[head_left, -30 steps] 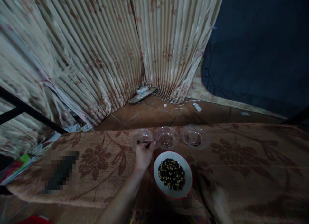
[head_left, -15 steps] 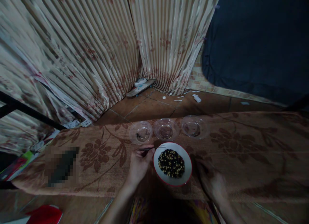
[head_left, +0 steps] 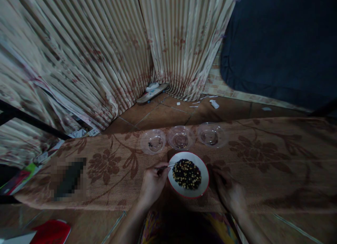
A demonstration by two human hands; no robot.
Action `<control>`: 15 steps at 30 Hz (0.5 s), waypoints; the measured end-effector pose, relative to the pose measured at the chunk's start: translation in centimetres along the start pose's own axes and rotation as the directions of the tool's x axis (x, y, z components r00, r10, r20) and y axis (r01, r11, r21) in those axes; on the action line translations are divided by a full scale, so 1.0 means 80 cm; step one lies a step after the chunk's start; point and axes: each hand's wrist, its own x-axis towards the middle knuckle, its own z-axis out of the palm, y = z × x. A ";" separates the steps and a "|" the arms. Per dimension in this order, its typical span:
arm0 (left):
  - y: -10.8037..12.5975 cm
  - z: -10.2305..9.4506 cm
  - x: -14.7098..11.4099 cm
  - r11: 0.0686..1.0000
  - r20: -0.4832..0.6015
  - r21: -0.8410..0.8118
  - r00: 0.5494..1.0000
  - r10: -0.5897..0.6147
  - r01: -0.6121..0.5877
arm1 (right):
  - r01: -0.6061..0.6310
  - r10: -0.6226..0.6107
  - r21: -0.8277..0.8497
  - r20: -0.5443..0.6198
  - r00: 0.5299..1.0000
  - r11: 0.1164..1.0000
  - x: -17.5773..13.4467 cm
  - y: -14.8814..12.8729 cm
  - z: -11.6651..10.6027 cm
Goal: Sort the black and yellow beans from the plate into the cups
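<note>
My left hand (head_left: 154, 182) is closed around thin metal tweezers (head_left: 171, 164), whose tips reach over the left rim of a white bowl with a red edge (head_left: 181, 192). Inside the bowl lies a heap of mixed small black and yellowish beans (head_left: 186, 174). To the right of the bowl my right hand (head_left: 231, 193) rests low on the cloth, in shadow, its fingers seemingly apart and holding nothing visible. Behind the bowl stand three clear plastic bowls: the left one (head_left: 154, 141) has a few dark bits in it, then a middle one (head_left: 180, 137) and a right one (head_left: 211, 134).
A brown flowered cloth (head_left: 113, 195) covers the long low table. A blurred-out dark item (head_left: 70, 179) lies at its left. Beyond are striped curtains (head_left: 179, 44), a skateboard (head_left: 152, 93) and a small white bottle (head_left: 214, 104) on the tiled floor. A red item (head_left: 51, 231) is at lower left.
The tweezers in my left hand now point slightly down across the bowl's left rim, a little lower than before. The view has shifted slightly; my right hand stays beside the bowl.
</note>
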 end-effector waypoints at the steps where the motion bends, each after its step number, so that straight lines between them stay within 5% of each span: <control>1: 0.002 0.000 0.000 1.000 -0.003 0.011 1.000 0.006 -0.006 | -0.001 0.001 -0.002 -0.002 1.000 1.000 0.000 0.000 0.000; 15: 0.003 0.002 0.002 1.000 -0.019 0.020 1.000 0.019 -0.018 | -0.014 0.014 0.013 0.007 1.000 1.000 -0.001 0.001 0.001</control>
